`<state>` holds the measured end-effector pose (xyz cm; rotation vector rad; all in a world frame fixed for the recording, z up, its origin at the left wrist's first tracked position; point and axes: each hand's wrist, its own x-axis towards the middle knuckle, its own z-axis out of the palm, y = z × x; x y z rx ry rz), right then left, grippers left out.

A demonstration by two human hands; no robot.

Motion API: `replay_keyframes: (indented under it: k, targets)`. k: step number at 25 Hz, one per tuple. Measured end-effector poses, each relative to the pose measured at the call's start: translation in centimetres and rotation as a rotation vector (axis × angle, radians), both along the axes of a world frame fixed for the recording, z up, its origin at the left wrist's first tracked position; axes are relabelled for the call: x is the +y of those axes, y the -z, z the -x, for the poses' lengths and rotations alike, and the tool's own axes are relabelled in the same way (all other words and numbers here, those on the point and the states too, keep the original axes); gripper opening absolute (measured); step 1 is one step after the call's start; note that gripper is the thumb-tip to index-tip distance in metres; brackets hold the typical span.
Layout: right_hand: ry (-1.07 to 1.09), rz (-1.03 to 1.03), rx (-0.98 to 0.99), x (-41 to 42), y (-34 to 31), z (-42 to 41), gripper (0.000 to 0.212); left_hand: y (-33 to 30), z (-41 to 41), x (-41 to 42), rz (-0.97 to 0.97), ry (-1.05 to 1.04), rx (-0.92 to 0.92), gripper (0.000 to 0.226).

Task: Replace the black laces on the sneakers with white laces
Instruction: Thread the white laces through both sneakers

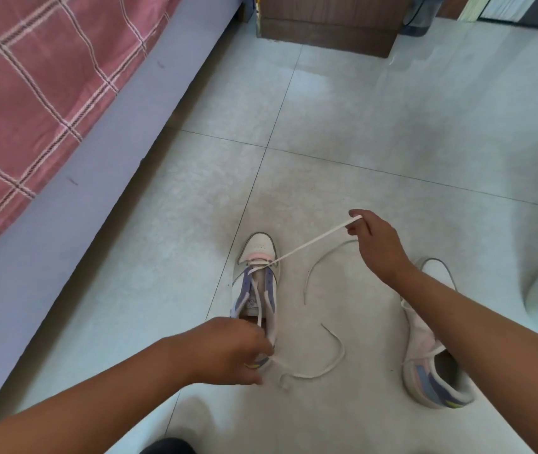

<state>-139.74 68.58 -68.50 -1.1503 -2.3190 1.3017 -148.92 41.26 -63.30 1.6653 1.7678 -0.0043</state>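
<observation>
- The right hand (377,244) pinches the white lace (313,241) and pulls it tight.
- The left hand (228,350) pinches the lace's other end by the sneaker (258,290) on the floor (392,126).
- Only the lowest holes are laced.
- The second sneaker (431,352) waits beside it.

We see soft daylight glaring off the floor tiles (352,93), faint shadows, and wide-angle bending at the edges.

Right hand (377,242) pulls a white lace (313,243) taut from the sneaker (258,283) (left hand (228,350) steadies its heel).
</observation>
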Motion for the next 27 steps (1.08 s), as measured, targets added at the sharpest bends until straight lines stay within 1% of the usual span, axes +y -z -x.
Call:
replay_keyframes:
  k: [1, 2, 4, 5, 6, 7, 9, 10, 11, 12, 13, 15, 18, 21, 24, 27]
  targets:
    - [-0.029, -0.062, 0.001, 0.0, -0.1, -0.1, 0.031, -0.3, 0.1, 0.7, -0.023, -0.094, -0.045, 0.024]
    - [-0.051, -0.126, 0.001, 0.0, -0.3, -0.2, 0.032, -0.5, 0.7, 1.9, -0.094, -0.232, -0.064, 0.025]
    - [-0.052, -0.223, 0.024, 0.1, -0.5, -0.4, 0.033, -0.1, 2.4, 5.0, -0.265, -0.493, -0.009, 0.027]
    - [-0.029, -0.246, 0.053, 0.3, -0.7, -0.5, 0.033, 0.3, 3.2, 6.7, -0.300, -0.563, 0.023, 0.031]
    - [0.007, -0.244, 0.088, 0.6, -1.0, -0.6, 0.033, 0.9, 3.7, 8.2, -0.285, -0.583, 0.053, 0.037]
    - [0.045, -0.223, 0.124, 0.9, -1.3, -0.7, 0.033, 1.7, 4.0, 9.6, -0.217, -0.554, 0.087, 0.044]
    - [0.105, -0.160, 0.173, 1.8, -1.9, -1.0, 0.033, 3.3, 4.0, 11.6, -0.053, -0.475, 0.115, 0.049]
    - [0.125, -0.132, 0.189, 2.3, -2.1, -1.1, 0.033, 4.1, 3.9, 12.1, -0.008, -0.478, 0.079, 0.044]
    - [0.146, -0.103, 0.204, 2.9, -2.3, -1.3, 0.032, 4.7, 3.8, 12.4, 0.000, -0.518, -0.012, 0.036]
    - [0.173, -0.064, 0.223, 3.5, -2.4, -1.6, 0.031, 5.0, 3.9, 12.5, -0.009, -0.588, -0.145, 0.029]
    - [0.208, -0.012, 0.244, 4.2, -2.6, -1.9, 0.030, 5.3, 4.1, 12.5, -0.023, -0.659, -0.273, 0.028]
    - [0.283, 0.103, 0.280, 5.4, -2.8, -2.6, 0.029, 5.3, 4.6, 11.9, -0.063, -0.759, -0.417, 0.030]
    - [0.389, 0.239, 0.304, 7.3, -3.1, -4.1, 0.026, 4.9, 5.1, 11.4, -0.142, -0.850, -0.515, 0.030]
    - [0.456, 0.434, 0.340, 9.0, -3.6, -5.6, 0.019, 4.6, 5.4, 11.2, -0.135, -0.948, -0.628, 0.031]
    - [0.526, 0.618, 0.358, 10.5, -3.7, -6.9, 0.010, 4.3, 5.9, 10.9, -0.132, -0.994, -0.650, 0.032]
    - [0.618, 0.738, 0.402, 11.9, -3.8, -8.6, 0.011, 4.1, 6.3, 10.8, -0.154, -1.021, -0.656, 0.033]
